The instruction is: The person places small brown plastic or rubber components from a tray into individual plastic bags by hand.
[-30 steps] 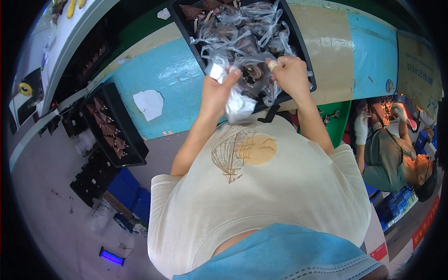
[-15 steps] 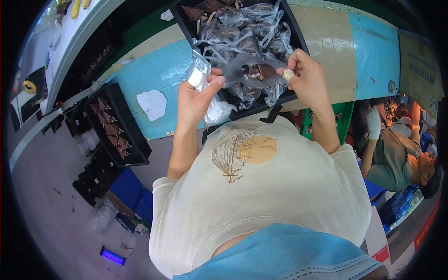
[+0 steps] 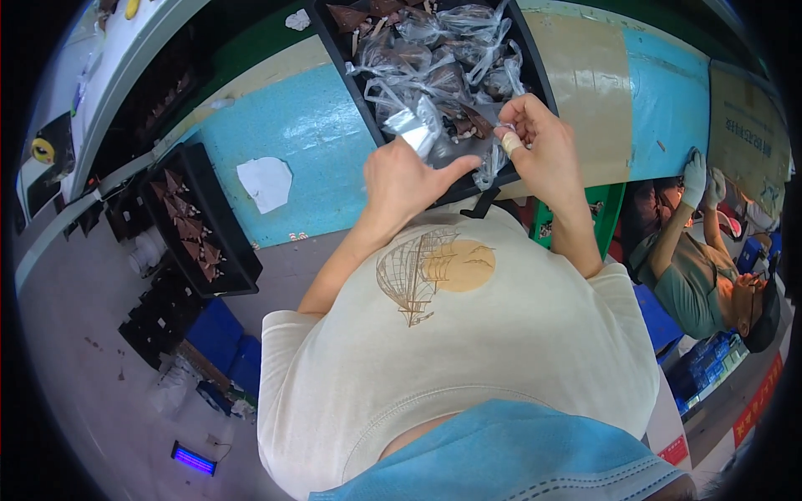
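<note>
The left hand [image 3: 403,179] hides its fingers, grip unclear, while the right hand [image 3: 541,149] pinches a plastic bag [image 3: 453,148] over a top-cropped black tray [image 3: 537,65] on a blue-and-tan counter [image 3: 326,159].

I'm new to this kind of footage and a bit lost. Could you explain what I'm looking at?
There is no machine here, only a person's bare hands. A wide camera on their head looks down, so straight edges curve and their pale shirt fills the middle. On the blue and tan worktop sits a black tray with brown pieces and filled clear bags; a white scrap lies to the left. The right hand pinches clear plastic over the tray's near end. The left hand is against silvery-white plastic, thumb spread; its grip is mostly hidden. Far right, a co-worker wears pale gloves.
</note>
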A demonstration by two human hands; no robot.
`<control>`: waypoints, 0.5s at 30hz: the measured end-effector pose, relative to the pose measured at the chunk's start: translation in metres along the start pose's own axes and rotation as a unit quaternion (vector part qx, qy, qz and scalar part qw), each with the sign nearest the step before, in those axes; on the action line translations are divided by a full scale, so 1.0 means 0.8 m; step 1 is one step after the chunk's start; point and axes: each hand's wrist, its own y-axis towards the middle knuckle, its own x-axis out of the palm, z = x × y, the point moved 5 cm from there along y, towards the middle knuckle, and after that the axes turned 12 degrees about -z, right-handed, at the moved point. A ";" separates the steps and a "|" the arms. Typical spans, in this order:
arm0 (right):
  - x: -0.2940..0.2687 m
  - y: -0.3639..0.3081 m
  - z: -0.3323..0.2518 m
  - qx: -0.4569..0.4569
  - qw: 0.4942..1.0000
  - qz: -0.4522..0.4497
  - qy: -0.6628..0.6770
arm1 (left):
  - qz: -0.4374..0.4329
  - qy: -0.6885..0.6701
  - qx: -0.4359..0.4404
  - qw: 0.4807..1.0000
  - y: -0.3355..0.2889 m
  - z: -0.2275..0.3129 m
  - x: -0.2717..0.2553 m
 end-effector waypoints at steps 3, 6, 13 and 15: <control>0.004 -0.004 0.000 -0.001 1.000 0.005 0.009 | -0.008 0.121 -0.074 0.990 0.013 -0.013 0.011; -0.003 -0.006 0.001 -0.005 1.000 0.015 0.004 | 0.030 0.159 -0.098 0.982 0.008 -0.046 0.014; -0.021 -0.015 0.001 -0.044 0.991 0.074 -0.101 | -0.015 -0.428 -0.007 0.903 0.001 -0.067 -0.006; -0.023 -0.017 -0.009 -0.062 0.990 0.077 -0.096 | -0.047 -0.512 0.033 0.857 0.006 -0.043 -0.011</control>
